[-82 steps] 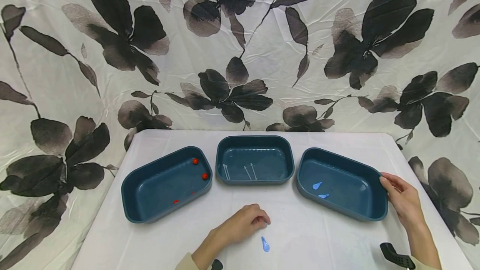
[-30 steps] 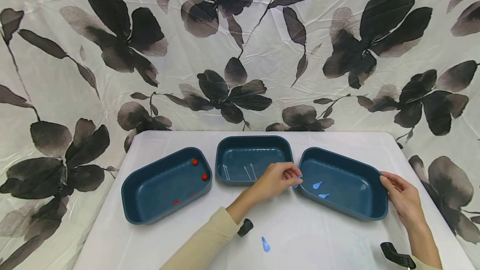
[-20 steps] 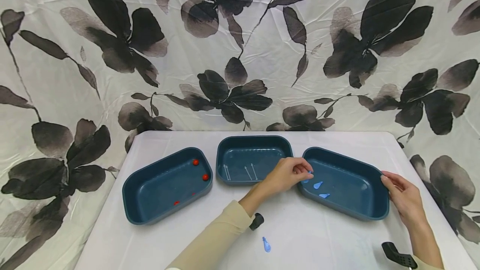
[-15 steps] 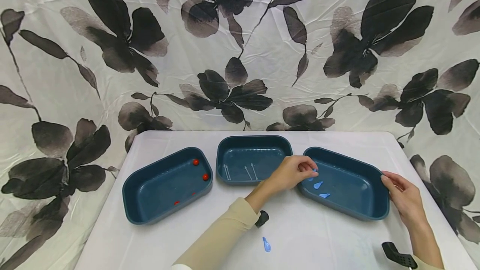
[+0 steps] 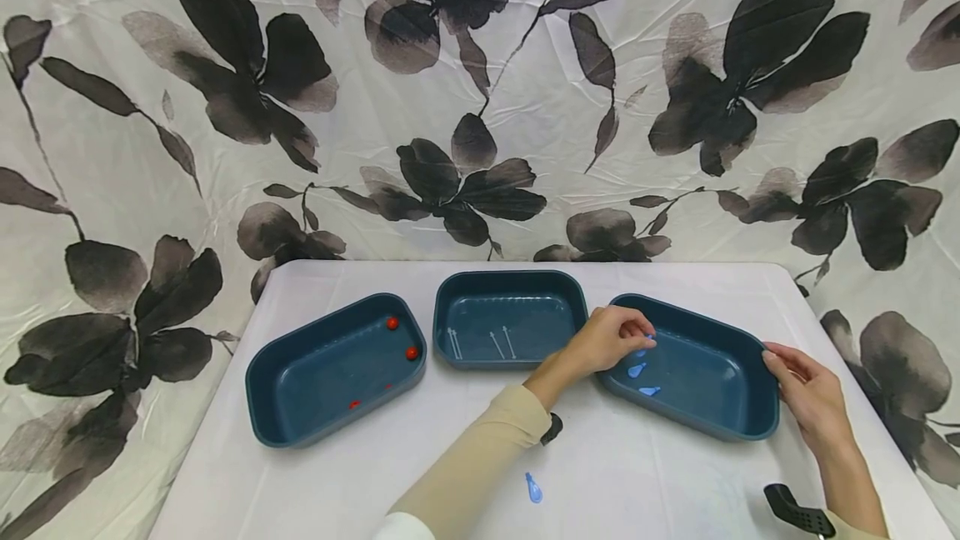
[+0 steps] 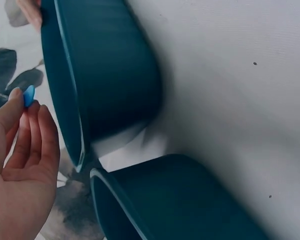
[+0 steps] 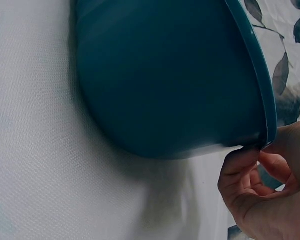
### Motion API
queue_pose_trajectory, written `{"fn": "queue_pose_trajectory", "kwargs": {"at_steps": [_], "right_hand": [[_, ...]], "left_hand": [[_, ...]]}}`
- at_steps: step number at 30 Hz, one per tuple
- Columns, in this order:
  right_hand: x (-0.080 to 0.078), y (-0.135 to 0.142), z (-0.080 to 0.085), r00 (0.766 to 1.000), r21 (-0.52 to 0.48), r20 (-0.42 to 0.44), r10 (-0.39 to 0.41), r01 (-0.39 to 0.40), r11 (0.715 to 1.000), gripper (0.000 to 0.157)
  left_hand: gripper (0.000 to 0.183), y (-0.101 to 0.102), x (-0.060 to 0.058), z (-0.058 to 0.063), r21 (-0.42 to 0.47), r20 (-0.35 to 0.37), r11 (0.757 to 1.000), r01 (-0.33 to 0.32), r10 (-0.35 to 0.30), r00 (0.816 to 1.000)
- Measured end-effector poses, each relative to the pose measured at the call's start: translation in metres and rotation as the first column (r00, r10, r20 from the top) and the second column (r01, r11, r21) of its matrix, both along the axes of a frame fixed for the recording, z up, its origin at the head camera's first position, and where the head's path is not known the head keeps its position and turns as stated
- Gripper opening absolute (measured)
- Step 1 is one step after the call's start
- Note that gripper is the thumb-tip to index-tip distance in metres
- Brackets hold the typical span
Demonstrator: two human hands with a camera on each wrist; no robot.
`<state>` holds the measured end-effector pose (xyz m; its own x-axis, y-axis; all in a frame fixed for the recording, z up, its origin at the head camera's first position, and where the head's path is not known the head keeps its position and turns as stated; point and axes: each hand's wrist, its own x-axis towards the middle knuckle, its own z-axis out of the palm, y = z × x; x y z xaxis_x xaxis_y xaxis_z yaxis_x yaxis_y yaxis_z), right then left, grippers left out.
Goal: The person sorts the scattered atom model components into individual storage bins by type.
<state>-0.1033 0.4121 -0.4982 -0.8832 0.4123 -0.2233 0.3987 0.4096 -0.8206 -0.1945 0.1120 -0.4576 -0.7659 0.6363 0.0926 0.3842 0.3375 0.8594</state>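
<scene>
My left hand (image 5: 607,336) is over the left part of the right blue tray (image 5: 720,382). In the left wrist view its thumb and fingers pinch a small blue teardrop-shaped piece (image 6: 29,96) above the rim. Two similar blue pieces (image 5: 637,370) lie on the tray floor just below the fingers. Another loose blue piece (image 5: 534,488) rests on the white table near the front. At the tray's right end, my right hand (image 5: 810,398) grips the rim; the right wrist view shows thumb and finger on the tray edge (image 7: 267,115).
The middle blue tray (image 5: 510,276) holds several thin white sticks (image 5: 498,344). To the left, an angled blue tray (image 5: 258,407) contains two red balls (image 5: 412,352) and small red bits (image 5: 354,404). A floral cloth (image 5: 480,65) hangs behind the table.
My left hand has gone from the table's front middle up and rightward to above the right tray, carrying the blue piece. My right hand has stayed on the rim.
</scene>
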Motion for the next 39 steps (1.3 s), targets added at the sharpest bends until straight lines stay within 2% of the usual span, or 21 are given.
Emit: {"fn": "queue_pose_trajectory", "kwargs": {"at_steps": [13, 16, 20, 23, 30, 39], "right_hand": [[0.000, 0.001, -0.001, 1.000, -0.011, -0.012, 0.006, -0.006, 1.000, 0.063], [-0.001, 0.001, -0.001, 1.000, -0.011, -0.010, 0.009, -0.009, 1.000, 0.063], [0.000, 0.002, -0.001, 1.000, -0.008, -0.007, 0.009, -0.009, 1.000, 0.063], [0.000, 0.002, -0.001, 1.000, -0.008, -0.006, 0.008, -0.009, 1.000, 0.063], [-0.001, 0.002, 0.000, 1.000, -0.004, 0.002, 0.004, -0.004, 1.000, 0.064], [-0.001, 0.000, 0.001, 1.000, -0.022, 0.001, -0.008, 0.008, 1.000, 0.061]], "left_hand": [[0.014, 0.018, 0.004, -0.013, -0.086, -0.031, 0.996, -0.021, 0.019, 0.999], [0.012, 0.024, 0.004, -0.018, -0.094, -0.013, 0.995, -0.037, 0.036, 0.999], [0.011, 0.033, 0.006, -0.023, -0.098, 0.046, 0.994, -0.051, 0.056, 0.997], [0.011, 0.039, 0.007, -0.024, -0.132, 0.077, 0.990, -0.054, 0.065, 0.995], [0.012, 0.051, 0.009, -0.022, -0.230, 0.113, 0.970, -0.078, 0.106, 0.988], [0.018, 0.063, 0.010, -0.027, -0.398, 0.021, 0.914, -0.081, 0.097, 0.995]]}}
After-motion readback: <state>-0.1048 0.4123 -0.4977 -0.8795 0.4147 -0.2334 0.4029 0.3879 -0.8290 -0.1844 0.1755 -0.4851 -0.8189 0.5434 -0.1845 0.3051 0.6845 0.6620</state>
